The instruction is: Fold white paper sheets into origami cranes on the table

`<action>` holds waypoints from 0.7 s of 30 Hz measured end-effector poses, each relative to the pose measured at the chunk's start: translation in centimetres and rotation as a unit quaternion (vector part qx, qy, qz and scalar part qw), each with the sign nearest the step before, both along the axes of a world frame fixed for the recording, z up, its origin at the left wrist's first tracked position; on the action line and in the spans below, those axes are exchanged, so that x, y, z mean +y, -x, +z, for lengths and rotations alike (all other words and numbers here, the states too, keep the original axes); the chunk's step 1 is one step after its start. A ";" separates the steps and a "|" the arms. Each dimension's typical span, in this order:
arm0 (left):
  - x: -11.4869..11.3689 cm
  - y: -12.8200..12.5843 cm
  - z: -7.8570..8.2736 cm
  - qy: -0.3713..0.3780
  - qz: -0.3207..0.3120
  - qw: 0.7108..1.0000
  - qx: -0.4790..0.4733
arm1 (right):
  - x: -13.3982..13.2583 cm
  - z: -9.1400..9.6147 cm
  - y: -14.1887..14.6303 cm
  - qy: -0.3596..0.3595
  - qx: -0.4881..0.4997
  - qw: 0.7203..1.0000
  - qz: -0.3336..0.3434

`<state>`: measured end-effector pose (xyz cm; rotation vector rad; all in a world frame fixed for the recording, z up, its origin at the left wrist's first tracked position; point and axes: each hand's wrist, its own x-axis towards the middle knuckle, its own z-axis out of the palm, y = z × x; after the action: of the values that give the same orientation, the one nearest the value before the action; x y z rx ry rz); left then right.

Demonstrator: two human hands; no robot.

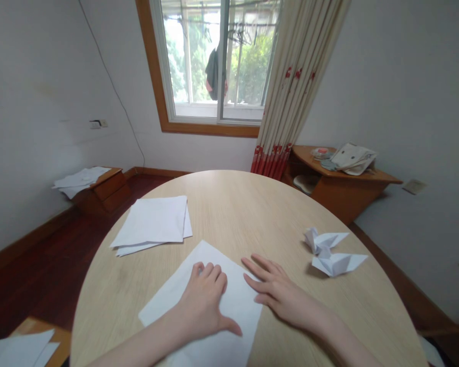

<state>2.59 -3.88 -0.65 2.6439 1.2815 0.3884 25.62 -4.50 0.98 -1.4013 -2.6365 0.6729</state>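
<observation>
A white sheet of paper (199, 265) lies flat on the round wooden table (245, 209) right in front of me. My left hand (202, 300) rests on the sheet with its fingers curled under and the thumb stretched out to the right. My right hand (275, 290) lies flat, fingers stretched out, over the sheet's right edge and the table. Neither hand holds anything that I can see.
A stack of white sheets (153, 224) lies on the table's left. Two folded paper cranes (331, 252) sit at the right. Low wooden cabinets stand by the left wall (103, 188) and under the curtain (340, 183). More paper (19, 349) lies at the bottom left.
</observation>
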 end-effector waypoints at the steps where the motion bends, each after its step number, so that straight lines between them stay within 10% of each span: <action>1: 0.2 0.1 0.0 -0.003 0.003 1.000 -0.002 | 0.0 0.1 -0.1 -0.011 0.002 1.000 0.004; 21: 1.2 1.1 -0.6 -0.090 -0.013 0.996 -0.013 | -0.4 1.1 -0.5 -0.073 0.049 0.996 0.019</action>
<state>1.49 -2.63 -1.27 2.7892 1.2565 0.5579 26.09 -4.90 2.09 -1.2499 -2.5831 0.5255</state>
